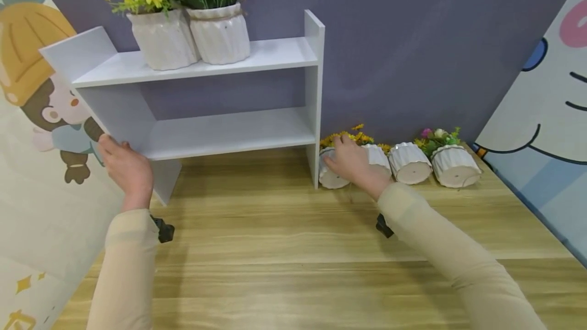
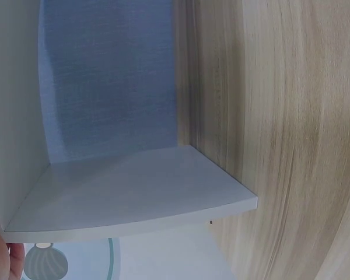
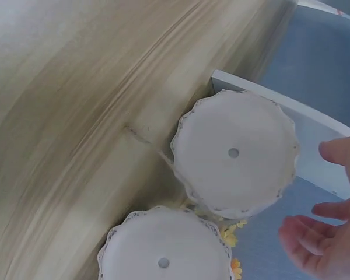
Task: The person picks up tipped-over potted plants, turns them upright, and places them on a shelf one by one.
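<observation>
A white two-tier shelf (image 1: 229, 131) stands on the wooden table against the wall. My left hand (image 1: 126, 169) grips the front edge of its left side panel (image 2: 134, 186); in the left wrist view only a bit of that hand shows, at the lower left corner. On the other side, my right hand (image 1: 350, 162) reaches over a white flower pot (image 3: 236, 151) lying on its side beside the shelf's right panel (image 1: 314, 126). Thumb and fingers are spread apart near that pot, with a gap visible in the right wrist view. A second tipped pot (image 3: 163, 248) lies next to it.
Two upright white pots (image 1: 220, 34) with yellow flowers stand on the upper shelf board (image 1: 279, 52). Further right along the wall, more pots (image 1: 410, 163) lie tipped, bases facing me, one with pink and white flowers (image 1: 437, 139). Wooden tabletop (image 1: 275, 248) extends in front.
</observation>
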`<state>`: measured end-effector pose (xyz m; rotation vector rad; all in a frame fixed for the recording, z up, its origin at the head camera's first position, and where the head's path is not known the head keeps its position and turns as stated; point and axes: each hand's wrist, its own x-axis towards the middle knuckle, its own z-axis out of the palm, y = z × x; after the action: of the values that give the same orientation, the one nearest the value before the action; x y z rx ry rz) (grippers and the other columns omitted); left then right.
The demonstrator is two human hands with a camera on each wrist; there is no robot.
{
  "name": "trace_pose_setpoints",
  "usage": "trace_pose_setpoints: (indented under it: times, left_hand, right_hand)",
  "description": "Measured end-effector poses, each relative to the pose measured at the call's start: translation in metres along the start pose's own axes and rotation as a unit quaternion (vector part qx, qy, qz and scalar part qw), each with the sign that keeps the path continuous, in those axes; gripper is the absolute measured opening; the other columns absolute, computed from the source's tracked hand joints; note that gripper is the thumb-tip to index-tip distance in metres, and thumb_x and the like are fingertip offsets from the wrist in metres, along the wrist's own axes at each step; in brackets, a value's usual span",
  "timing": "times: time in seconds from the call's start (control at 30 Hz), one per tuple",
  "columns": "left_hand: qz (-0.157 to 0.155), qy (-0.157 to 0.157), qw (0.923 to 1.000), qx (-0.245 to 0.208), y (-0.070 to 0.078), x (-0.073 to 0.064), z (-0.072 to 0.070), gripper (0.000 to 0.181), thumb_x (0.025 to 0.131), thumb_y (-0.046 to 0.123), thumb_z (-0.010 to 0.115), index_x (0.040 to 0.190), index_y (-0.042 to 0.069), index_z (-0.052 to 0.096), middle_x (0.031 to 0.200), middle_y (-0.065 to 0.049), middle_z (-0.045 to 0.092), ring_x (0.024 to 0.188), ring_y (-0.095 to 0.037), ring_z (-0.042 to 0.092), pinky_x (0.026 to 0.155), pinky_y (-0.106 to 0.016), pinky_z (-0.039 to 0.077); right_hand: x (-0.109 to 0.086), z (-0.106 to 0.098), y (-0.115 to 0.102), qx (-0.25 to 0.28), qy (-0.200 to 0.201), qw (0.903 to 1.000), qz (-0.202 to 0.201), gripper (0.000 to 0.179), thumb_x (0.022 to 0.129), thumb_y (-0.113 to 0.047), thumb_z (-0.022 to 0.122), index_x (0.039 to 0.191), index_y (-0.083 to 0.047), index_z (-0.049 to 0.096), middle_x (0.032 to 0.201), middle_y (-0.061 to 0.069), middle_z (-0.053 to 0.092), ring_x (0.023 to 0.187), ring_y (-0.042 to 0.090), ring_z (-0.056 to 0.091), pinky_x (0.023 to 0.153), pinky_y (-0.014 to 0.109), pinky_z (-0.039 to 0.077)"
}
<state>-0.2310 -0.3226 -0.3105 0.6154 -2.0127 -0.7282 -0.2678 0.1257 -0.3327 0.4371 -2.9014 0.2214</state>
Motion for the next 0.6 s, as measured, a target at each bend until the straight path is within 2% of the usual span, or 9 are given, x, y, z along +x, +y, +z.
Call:
trace_pose_setpoints:
  times: [0.13,0.27,0.4,0.6]
  left_hand:
    - [0.004,0.002,1.0000,-0.001,0.000,0.000,0.001,0.035,0.097,0.019,0.027,0.131,0.011,0.027,0.127,-0.016,0.037,0.116,-0.036,0.043,0.092,-0.051,0.039]
    - [0.006,0.002,1.0000,-0.001,-0.001,0.000,0.001,0.034,0.097,0.018,0.028,0.129,0.011,0.028,0.125,-0.017,0.038,0.115,-0.037,0.044,0.090,-0.051,0.039]
    - [0.006,0.001,1.0000,-0.002,-0.001,0.000,0.002,0.032,0.097,0.018,0.029,0.128,0.011,0.028,0.124,-0.017,0.038,0.114,-0.038,0.044,0.090,-0.052,0.038]
    - [0.006,0.002,1.0000,-0.002,-0.002,0.001,0.002,0.032,0.097,0.019,0.030,0.128,0.010,0.029,0.124,-0.016,0.038,0.116,-0.036,0.043,0.092,-0.050,0.039]
  right_hand:
    - [0.008,0.006,-0.001,0.012,-0.036,0.9989,0.026,0.069,0.088,-0.042,0.051,0.135,0.005,0.034,0.134,0.026,0.036,0.112,0.038,0.047,0.073,0.049,0.050]
    - [0.015,0.011,-0.004,0.027,-0.088,0.9942,0.056,0.072,0.088,-0.044,0.048,0.140,0.002,0.026,0.139,0.027,0.028,0.123,0.042,0.035,0.086,0.055,0.042]
    - [0.018,0.016,-0.005,0.018,-0.120,0.9899,0.074,0.075,0.088,-0.045,0.049,0.142,0.000,0.022,0.143,0.026,0.024,0.126,0.044,0.029,0.090,0.059,0.037]
    - [0.020,0.016,-0.007,0.014,-0.148,0.9863,0.072,0.076,0.088,-0.045,0.049,0.143,-0.001,0.020,0.145,0.027,0.016,0.127,0.047,0.024,0.092,0.059,0.036]
